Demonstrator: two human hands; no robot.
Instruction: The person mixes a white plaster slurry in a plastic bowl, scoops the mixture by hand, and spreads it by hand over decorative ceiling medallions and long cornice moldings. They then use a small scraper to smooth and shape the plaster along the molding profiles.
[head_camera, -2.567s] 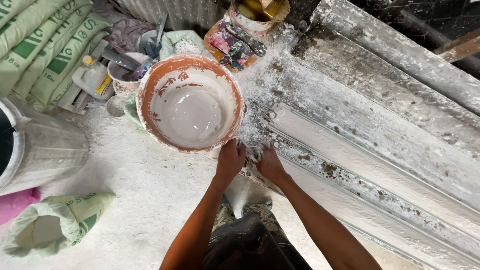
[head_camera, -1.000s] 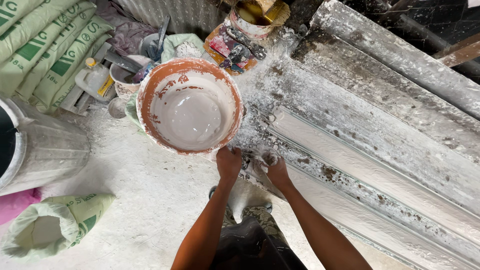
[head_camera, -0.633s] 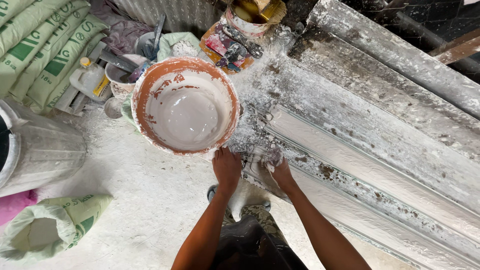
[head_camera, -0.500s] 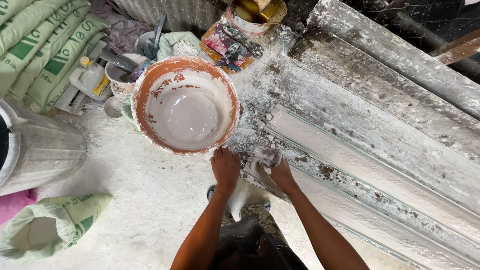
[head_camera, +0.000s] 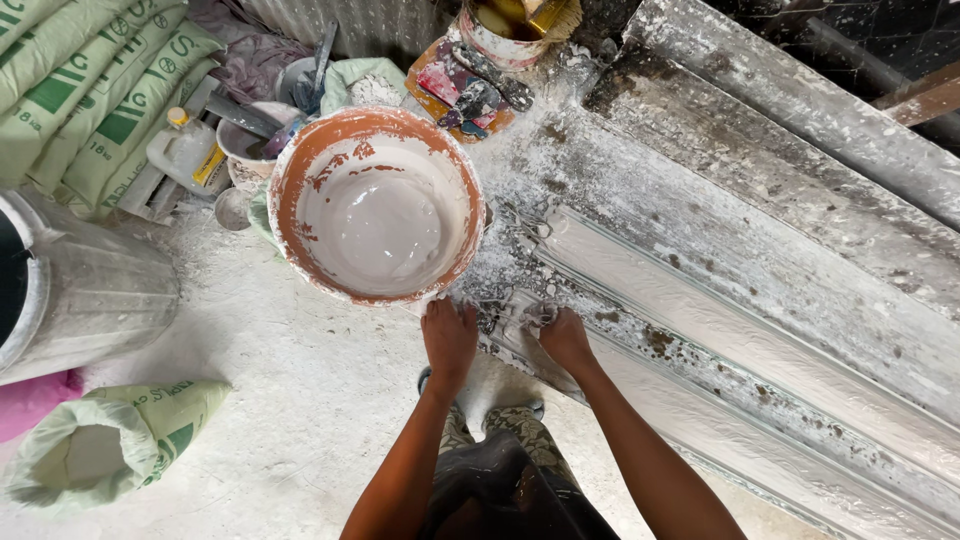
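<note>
Long white plaster-caked moulding form (head_camera: 760, 330), grooved lengthwise, runs diagonally from the lower centre of the view out to the right edge. Its near end lies just beside the round orange bowl with wet white plaster inside (head_camera: 378, 205), which sits to the left of it on the dusty white floor (head_camera: 300, 420).

Both hands at the near end of the form. Left hand (head_camera: 448, 338) lies flat, fingers together and extended, fingertips touching the wet plaster at the form's corner, just under the bowl's rim; nothing gripped. Right hand (head_camera: 563, 338) is curled over the form's edge, fingers bent into the wet plaster; cannot tell whether it holds anything.

Outward: grey ribbed metal drum (head_camera: 80, 290) at far left, open green sack (head_camera: 120, 440) on the floor below it, stacked green-and-white sacks (head_camera: 90, 90) top left, paint-smeared tin with tools (head_camera: 470, 85) above the bowl.
</note>
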